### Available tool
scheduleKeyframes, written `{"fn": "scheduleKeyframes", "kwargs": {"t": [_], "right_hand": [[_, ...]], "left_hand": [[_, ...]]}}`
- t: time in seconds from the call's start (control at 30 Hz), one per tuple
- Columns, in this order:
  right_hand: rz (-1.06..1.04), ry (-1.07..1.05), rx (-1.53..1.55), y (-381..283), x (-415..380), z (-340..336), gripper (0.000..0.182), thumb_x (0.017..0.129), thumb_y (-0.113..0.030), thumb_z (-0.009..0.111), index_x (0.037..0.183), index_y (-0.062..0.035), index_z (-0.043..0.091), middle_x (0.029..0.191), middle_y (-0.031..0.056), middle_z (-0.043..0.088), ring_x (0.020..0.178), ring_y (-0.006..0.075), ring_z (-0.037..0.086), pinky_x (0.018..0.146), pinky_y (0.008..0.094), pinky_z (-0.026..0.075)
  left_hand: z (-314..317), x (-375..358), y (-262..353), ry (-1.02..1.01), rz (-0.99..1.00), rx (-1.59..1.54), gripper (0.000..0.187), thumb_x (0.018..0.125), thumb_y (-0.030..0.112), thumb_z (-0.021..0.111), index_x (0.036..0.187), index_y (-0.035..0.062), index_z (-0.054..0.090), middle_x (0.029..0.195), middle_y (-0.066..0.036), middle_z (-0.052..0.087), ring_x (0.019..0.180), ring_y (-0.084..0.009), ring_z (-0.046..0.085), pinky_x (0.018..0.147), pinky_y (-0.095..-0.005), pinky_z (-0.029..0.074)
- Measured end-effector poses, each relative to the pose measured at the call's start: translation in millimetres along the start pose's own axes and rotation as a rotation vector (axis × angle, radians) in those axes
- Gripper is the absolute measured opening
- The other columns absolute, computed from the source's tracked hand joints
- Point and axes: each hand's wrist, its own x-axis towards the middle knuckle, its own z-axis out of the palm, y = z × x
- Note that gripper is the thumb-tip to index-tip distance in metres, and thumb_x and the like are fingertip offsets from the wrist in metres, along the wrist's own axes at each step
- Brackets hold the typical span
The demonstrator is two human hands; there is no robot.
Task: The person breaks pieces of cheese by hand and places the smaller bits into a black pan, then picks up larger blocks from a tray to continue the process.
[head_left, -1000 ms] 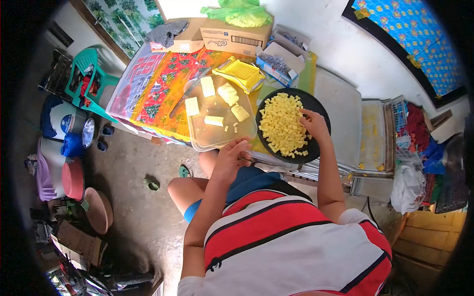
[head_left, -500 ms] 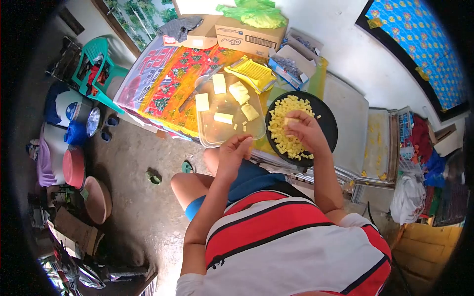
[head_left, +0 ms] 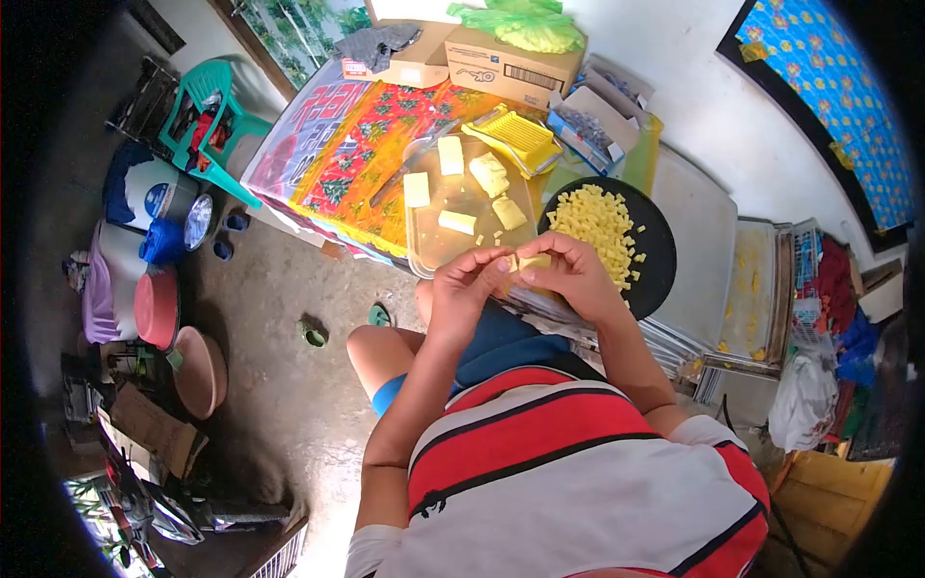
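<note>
My right hand [head_left: 573, 277] pinches a pale yellow, cheese-like block [head_left: 535, 261] between thumb and fingers. Close against it is my left hand [head_left: 469, 287], its thumb and fingertips closed on a small yellow bit [head_left: 512, 263] at the block's left end. Both hands meet over the near edge of a clear plastic tray [head_left: 424, 252]. On that tray lie several larger yellow blocks [head_left: 450, 155] and a few crumbs. Just right of my right hand stands a round black pan [head_left: 660, 260], heaped with small yellow cubes [head_left: 595, 223].
A yellow plastic rack-like tool [head_left: 515, 138] sits behind the tray, with a knife [head_left: 400, 176] at the tray's left. Cardboard boxes [head_left: 511, 67] line the table's back. Metal trays [head_left: 703, 260] stand at the right. A green chair [head_left: 207, 120] is beyond the table's left end.
My right hand has come left from above the pan, carrying the yellow block to my left hand. The whole scene has shifted slightly right in view.
</note>
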Motion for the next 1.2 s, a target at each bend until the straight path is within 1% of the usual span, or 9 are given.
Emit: {"fn": "scheduleKeyframes", "kwargs": {"t": [0.13,0.33,0.43,0.53,0.63,0.73,0.83,1.03,1.2], "right_hand": [[0.015,0.07,0.177,-2.7,-1.1,2.6,0.026,0.081,0.002,0.066,0.105,0.0002,0.059,0.099,0.006,0.062,0.086,0.0096,0.06,0.079,0.0242,0.05],[-0.026,0.08,-0.03,5.8,-5.6,1.0,0.024,0.083,-0.003,0.065,0.105,0.0006,0.057,0.102,0.0045,0.058,0.087,0.0114,0.06,0.073,0.0244,0.052],[-0.162,0.159,-0.096,19.9,-4.1,6.3,0.023,0.082,-0.008,0.067,0.103,-0.0013,0.06,0.098,0.0044,0.058,0.085,0.0116,0.06,0.067,0.0233,0.05],[-0.261,0.204,-0.477,20.2,-1.9,-0.5,0.022,0.08,-0.011,0.07,0.1,-0.0039,0.064,0.095,0.0063,0.057,0.082,0.0132,0.059,0.064,0.0227,0.049],[-0.31,0.209,-0.554,11.6,-3.6,4.3,0.024,0.078,-0.012,0.071,0.1,-0.0058,0.066,0.095,0.0085,0.058,0.079,0.015,0.059,0.063,0.0233,0.048],[-0.33,0.098,-0.707,-1.4,-6.9,3.1,0.026,0.079,-0.012,0.07,0.105,-0.0058,0.066,0.094,0.0079,0.058,0.079,0.0153,0.059,0.062,0.0239,0.047],[-0.235,-0.04,-0.769,-17.0,-8.8,5.7,0.027,0.082,-0.002,0.066,0.109,-0.0043,0.064,0.095,0.0069,0.054,0.084,0.0111,0.056,0.066,0.0202,0.046],[-0.083,0.032,-0.304,-1.1,-10.2,7.3,0.026,0.082,0.0,0.065,0.108,-0.0026,0.064,0.095,0.0056,0.054,0.084,0.0095,0.055,0.067,0.0193,0.045],[-0.285,0.005,-0.603,-3.4,-8.7,11.0,0.028,0.081,-0.009,0.07,0.109,-0.0077,0.065,0.092,0.0064,0.057,0.079,0.014,0.058,0.066,0.0247,0.049]], "left_hand": [[-3.2,2.2,-4.6,-0.045,-0.105,-0.197,0.019,0.09,0.015,0.06,0.103,0.0021,0.064,0.079,-0.005,0.064,0.065,-0.0108,0.058,0.06,-0.0243,0.049],[5.6,2.3,-1.9,0.039,-0.162,-0.305,0.021,0.089,0.013,0.062,0.106,0.0012,0.061,0.081,-0.005,0.065,0.065,-0.0095,0.059,0.058,-0.0228,0.049],[5.3,1.2,-9.8,0.024,-0.193,-0.301,0.015,0.089,0.012,0.06,0.102,0.0033,0.061,0.083,-0.006,0.065,0.067,-0.012,0.06,0.061,-0.0263,0.051],[7.5,-2.1,-12.5,0.014,-0.203,-0.29,0.013,0.088,0.01,0.06,0.099,0.0031,0.061,0.082,-0.006,0.065,0.067,-0.012,0.06,0.061,-0.0261,0.051],[5.3,-3.2,-10.7,-0.017,-0.18,-0.252,0.013,0.088,0.01,0.06,0.099,0.003,0.061,0.081,-0.005,0.064,0.067,-0.0114,0.06,0.061,-0.0253,0.05],[1.1,-2.9,-9.1,-0.105,-0.098,-0.135,0.016,0.087,0.012,0.064,0.1,0.0021,0.063,0.079,-0.001,0.063,0.064,-0.0056,0.055,0.057,-0.0191,0.044],[-4.0,-1.4,-10.4,-0.123,-0.044,0.014,0.013,0.088,0.013,0.062,0.093,0.0016,0.066,0.076,-0.003,0.064,0.065,-0.0089,0.057,0.06,-0.0231,0.047],[-9.4,-5.2,-12.1,-0.114,-0.102,-0.019,0.018,0.087,0.015,0.066,0.098,0.0016,0.067,0.072,0.001,0.061,0.063,-0.0042,0.052,0.056,-0.0186,0.043],[-7.9,-7.2,-13.4,-0.08,-0.138,-0.068,0.018,0.087,0.018,0.066,0.094,0.0024,0.068,0.071,0.001,0.061,0.062,-0.0051,0.054,0.055,-0.0192,0.044]]}}
